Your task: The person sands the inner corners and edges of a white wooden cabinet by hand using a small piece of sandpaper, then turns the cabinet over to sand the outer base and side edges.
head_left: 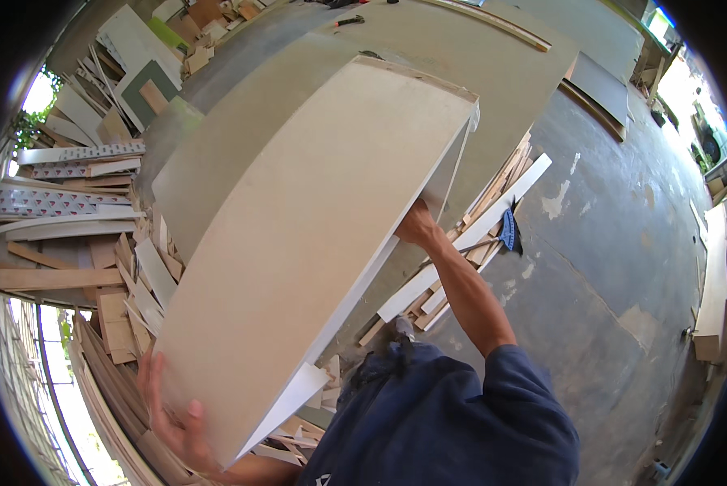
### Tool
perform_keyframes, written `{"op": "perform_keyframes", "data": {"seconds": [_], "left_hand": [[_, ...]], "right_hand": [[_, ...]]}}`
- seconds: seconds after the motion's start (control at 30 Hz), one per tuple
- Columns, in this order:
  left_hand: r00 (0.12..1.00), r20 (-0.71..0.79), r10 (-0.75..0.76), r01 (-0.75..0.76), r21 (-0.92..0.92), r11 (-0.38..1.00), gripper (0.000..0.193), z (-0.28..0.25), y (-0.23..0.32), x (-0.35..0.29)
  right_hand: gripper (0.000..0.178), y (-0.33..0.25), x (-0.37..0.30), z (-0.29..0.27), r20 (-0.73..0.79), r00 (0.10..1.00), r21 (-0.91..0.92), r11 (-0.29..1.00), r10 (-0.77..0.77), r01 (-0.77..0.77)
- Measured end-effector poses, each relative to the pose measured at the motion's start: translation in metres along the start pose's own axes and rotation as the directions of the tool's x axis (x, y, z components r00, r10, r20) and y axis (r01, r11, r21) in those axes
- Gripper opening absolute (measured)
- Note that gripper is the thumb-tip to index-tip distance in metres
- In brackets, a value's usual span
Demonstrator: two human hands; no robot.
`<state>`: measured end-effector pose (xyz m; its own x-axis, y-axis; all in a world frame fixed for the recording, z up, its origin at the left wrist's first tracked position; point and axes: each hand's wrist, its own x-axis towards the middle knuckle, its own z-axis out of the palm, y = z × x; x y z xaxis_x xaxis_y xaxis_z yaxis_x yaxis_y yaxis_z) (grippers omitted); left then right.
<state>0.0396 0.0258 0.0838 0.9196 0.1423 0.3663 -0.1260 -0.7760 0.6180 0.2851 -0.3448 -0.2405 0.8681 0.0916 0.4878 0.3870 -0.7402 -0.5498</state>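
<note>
A long, pale wooden panel [315, 211] fills the middle of the head view, tilted, with its broad face toward me. Narrow walls along its far end and right side make it look like a shallow box. My left hand [173, 421] grips its near left corner, the thumb over the face and the fingers around the edge. On the right side, my right hand [417, 224] reaches under the rim and holds the panel from within. Its fingertips are hidden there.
White and bare wood strips [469, 235] lie on the floor to the right, with a blue-headed tool [508, 231] across them. Offcuts [72, 202] are heaped along the left. Behind the panel stretches a big greenish board [242, 113]. A hammer [349, 21] lies far off.
</note>
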Motion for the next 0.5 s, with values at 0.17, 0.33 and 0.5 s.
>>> {"op": "perform_keyframes", "data": {"seconds": [0.17, 0.33, 0.5], "left_hand": [[1.0, 0.008, 0.019, -0.019, -0.014, 1.0, 0.079, 0.001, 0.002, 0.001], [1.0, -0.024, 0.018, -0.019, -0.03, 0.999, 0.079, 0.0, -0.001, -0.001], [1.0, -0.011, 0.01, -0.01, 0.014, 1.0, 0.08, 0.0, -0.002, -0.002]], "right_hand": [[0.013, -0.033, 0.002, -0.008, -0.092, 0.985, 0.065, 0.987, -0.144, 0.15], [0.008, -0.027, -0.034, -0.014, 0.67, 0.735, 0.477, 0.818, -0.103, -0.321], [0.007, -0.045, -0.015, -0.029, -0.05, 0.995, 0.497, 0.862, -0.091, 0.104]]}}
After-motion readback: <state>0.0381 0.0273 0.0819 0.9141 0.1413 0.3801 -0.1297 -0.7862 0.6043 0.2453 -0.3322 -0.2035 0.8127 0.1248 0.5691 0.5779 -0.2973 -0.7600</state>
